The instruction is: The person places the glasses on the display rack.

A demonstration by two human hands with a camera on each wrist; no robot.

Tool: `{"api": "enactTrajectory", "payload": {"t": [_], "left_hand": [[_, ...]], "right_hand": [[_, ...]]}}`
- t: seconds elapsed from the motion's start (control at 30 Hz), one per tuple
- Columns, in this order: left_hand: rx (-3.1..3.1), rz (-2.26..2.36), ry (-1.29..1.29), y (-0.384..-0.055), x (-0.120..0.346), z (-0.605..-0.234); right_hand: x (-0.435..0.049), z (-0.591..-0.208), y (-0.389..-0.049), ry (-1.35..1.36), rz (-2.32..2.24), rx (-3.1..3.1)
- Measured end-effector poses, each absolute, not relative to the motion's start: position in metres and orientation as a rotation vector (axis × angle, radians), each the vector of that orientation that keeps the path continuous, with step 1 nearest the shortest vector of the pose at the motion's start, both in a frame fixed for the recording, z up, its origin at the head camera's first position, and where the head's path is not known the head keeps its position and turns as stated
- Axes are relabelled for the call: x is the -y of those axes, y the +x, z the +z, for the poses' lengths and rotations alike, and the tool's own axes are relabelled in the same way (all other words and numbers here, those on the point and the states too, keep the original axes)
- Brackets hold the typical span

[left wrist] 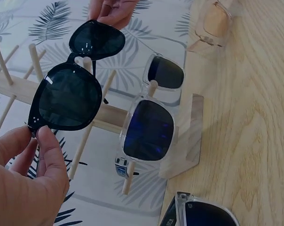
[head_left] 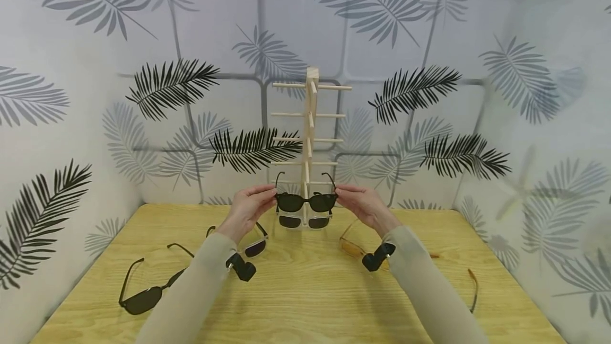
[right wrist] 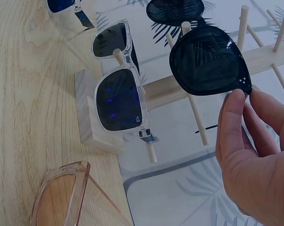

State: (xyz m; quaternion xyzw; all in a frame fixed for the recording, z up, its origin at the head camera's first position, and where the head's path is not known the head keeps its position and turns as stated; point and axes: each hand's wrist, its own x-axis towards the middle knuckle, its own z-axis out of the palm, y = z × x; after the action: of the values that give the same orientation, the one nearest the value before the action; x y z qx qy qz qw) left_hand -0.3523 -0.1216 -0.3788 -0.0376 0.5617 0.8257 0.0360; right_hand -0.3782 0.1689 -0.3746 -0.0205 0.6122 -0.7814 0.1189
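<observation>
Black sunglasses [head_left: 306, 203] are held level at the wooden display rack [head_left: 311, 121], lenses facing me. My left hand [head_left: 249, 209] pinches one hinge corner between thumb and fingers; my right hand [head_left: 365, 205] pinches the other. In the left wrist view, a peg end shows at the bridge of the black sunglasses [left wrist: 69, 96]; whether they rest on it I cannot tell. Just below, clear-framed sunglasses with dark lenses [right wrist: 118, 100] sit on the rack's lowest peg. My left hand [left wrist: 31, 174] and right hand [right wrist: 259, 146] both show close up in the wrist views.
On the table [head_left: 305, 291], dark sunglasses [head_left: 143, 300] lie at left, partly behind my left sleeve. Clear-framed sunglasses [head_left: 255, 248] lie near the left wrist. Orange-tinted glasses [head_left: 352, 248] lie by the right wrist, and a brown temple arm [head_left: 473, 288] shows farther right. Patterned cloth [head_left: 406, 42] surrounds the table.
</observation>
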Motion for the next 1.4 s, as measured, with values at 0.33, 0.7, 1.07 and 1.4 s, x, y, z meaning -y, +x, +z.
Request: {"api": "enactTrajectory", "payload": {"t": [0.33,0.7,1.07,1.4], "left_hand": [[-1.748,2.546,-0.141,-0.36,0.119,-0.387],[-1.774,2.539,-0.151,-0.36,0.117,-0.388],[-1.782,2.544,-0.131,-0.36,0.119,-0.387],[-1.904,2.434,-0.105,-0.352,0.125,-0.383]], "right_hand": [[-0.167,-0.377,-0.386,-0.044,-2.265,-1.8],[-0.169,-0.38,-0.39,-0.012,-2.255,-1.785],[-0.172,-0.378,-0.387,-0.045,-2.242,-1.794],[-0.179,-0.376,-0.38,-0.084,-2.21,-1.806]]}}
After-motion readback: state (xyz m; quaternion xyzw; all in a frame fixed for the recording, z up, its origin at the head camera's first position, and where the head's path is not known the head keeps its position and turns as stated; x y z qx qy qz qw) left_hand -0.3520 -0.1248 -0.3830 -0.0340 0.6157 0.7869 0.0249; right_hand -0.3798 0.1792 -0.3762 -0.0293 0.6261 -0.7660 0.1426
